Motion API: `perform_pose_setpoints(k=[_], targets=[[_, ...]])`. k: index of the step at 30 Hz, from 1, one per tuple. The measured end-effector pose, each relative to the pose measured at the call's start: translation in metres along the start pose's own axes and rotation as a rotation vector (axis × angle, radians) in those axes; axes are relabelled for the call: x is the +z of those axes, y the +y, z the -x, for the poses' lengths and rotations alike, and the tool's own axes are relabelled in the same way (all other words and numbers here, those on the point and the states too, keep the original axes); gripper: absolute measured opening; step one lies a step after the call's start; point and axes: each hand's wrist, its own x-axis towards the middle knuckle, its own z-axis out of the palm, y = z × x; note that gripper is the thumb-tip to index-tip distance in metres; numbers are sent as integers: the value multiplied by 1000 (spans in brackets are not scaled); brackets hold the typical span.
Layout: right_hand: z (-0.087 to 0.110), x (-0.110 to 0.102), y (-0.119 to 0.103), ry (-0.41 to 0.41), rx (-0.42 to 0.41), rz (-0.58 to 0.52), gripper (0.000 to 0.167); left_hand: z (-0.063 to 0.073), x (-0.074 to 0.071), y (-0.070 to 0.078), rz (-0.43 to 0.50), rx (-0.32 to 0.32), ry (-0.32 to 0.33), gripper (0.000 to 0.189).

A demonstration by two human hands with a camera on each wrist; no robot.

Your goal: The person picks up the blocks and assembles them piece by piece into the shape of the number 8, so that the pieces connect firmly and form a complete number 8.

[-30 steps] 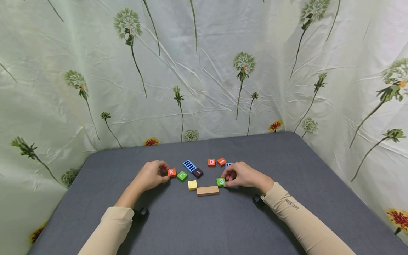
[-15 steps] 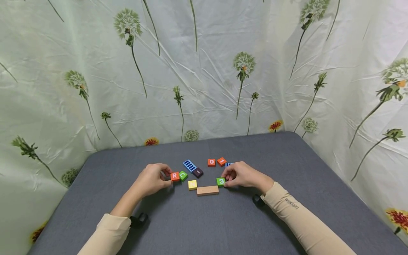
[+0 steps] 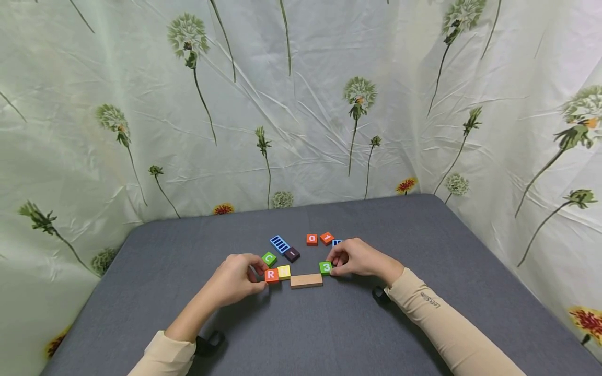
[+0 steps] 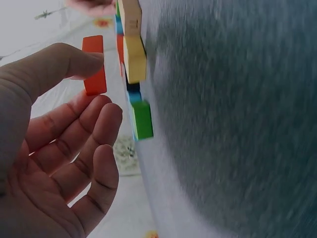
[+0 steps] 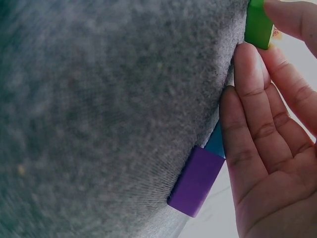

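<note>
My left hand pinches a red block lettered R between thumb and fingertips. In the left wrist view this red block is held above the tabletop. Right beside it in the head view lies a yellow block, its white letter hard to read. A plain wooden block lies just right of the yellow one. At that wooden block's far right corner, my right hand pinches a green block marked 3. Behind the red block lies a green C block.
A blue barred block touches a dark block farther back. Red blocks 0 and 1 lie behind. The right hand partly hides another blue barred block; a purple block shows in the right wrist view.
My left hand has brought the red R block rightward and nearer to me, past the green C block to the yellow block's left side. The right hand has stayed on the green 3 block.
</note>
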Motion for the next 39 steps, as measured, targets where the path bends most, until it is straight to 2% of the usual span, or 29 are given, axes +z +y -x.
perform_pose_setpoints(k=[10, 17, 24, 39], targets=[[0, 0, 1, 1, -7, 10, 14, 7, 19, 10, 31, 8, -47, 24], [0, 2, 2, 3, -7, 16, 13, 7, 28, 13, 18, 6, -63, 24], [0, 2, 1, 3, 1, 18, 14, 5, 33, 15, -9, 20, -34, 24], [0, 0, 0, -2, -8, 15, 15, 3, 35, 19, -25, -11, -35, 26]])
